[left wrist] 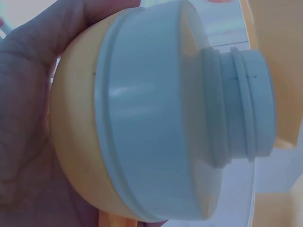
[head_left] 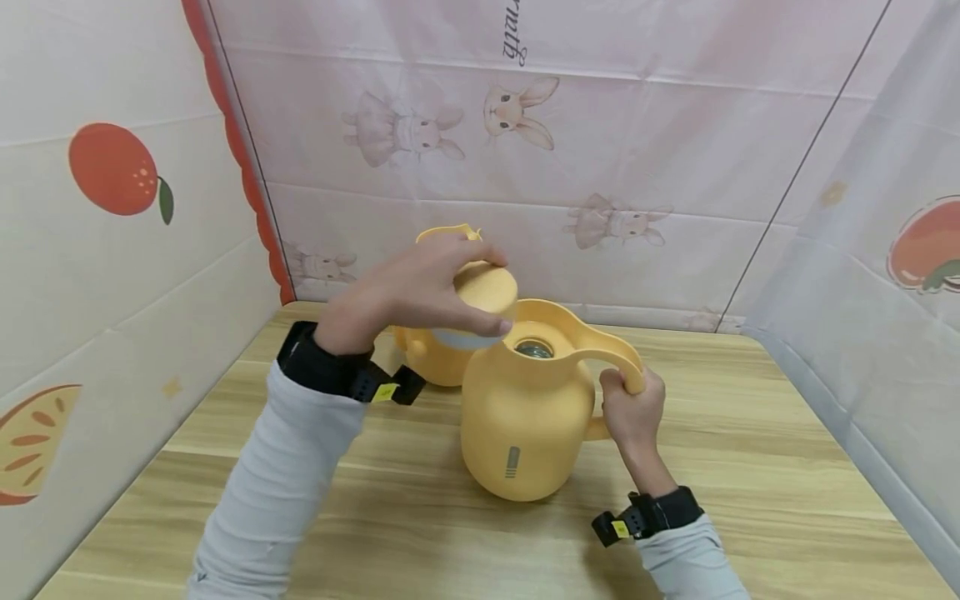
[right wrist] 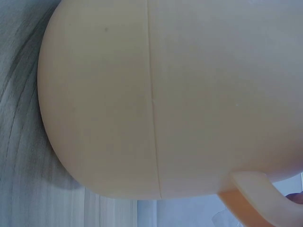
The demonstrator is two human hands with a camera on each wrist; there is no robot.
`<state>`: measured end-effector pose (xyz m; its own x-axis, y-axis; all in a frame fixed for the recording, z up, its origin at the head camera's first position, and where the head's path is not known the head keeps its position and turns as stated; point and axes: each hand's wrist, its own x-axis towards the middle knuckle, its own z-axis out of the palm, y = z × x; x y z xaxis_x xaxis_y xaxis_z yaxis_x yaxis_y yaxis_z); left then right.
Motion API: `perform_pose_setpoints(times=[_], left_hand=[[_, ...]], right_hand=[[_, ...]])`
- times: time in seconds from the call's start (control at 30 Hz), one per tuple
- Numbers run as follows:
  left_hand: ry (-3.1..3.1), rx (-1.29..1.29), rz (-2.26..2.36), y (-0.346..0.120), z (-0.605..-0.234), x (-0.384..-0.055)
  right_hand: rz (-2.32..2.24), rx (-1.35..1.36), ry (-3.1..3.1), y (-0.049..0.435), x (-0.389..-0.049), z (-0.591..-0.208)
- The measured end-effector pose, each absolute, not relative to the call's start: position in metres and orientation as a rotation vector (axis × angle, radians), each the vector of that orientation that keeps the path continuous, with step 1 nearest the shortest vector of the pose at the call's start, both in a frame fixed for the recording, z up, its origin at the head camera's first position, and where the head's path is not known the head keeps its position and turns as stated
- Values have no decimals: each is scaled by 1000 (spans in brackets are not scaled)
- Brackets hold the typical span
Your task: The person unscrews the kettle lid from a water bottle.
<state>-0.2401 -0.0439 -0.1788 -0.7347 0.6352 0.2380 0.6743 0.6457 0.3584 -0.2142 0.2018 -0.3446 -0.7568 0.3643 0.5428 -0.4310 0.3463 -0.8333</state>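
Note:
A yellow thermos jug [head_left: 528, 417] stands on the wooden table, its round mouth [head_left: 535, 349] uncovered. My right hand [head_left: 634, 408] grips the jug's handle [head_left: 609, 348] on the right side. In my left hand [head_left: 420, 283] is the thermos stopper [head_left: 489, 287], held up beside the mouth, to its upper left. The left wrist view shows the stopper's yellow cap [left wrist: 78, 127], wide white collar [left wrist: 147, 113] and narrower ridged plug [left wrist: 239, 104], with fingers and palm round the cap. The right wrist view is filled by the jug's smooth body [right wrist: 142, 104]; only a sliver of hand shows.
Behind my left hand stands a second yellow vessel [head_left: 435, 367], partly hidden by the hand and the jug. Printed cloth hangs on the left, the right and at the back [head_left: 525, 167] of the table [head_left: 420, 533].

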Motion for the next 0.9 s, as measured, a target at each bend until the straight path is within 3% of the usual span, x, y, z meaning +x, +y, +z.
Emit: perform_pose_setpoints(times=[0.47,0.9], left_hand=[[-2811,-1009,-706,-83,-194,-247],[-2897,-920,-786,-99,-232,-255]], right_hand=[[1478,53,-1927,200,-213,-342],[1478,39,-1932,197,-212,-340]])
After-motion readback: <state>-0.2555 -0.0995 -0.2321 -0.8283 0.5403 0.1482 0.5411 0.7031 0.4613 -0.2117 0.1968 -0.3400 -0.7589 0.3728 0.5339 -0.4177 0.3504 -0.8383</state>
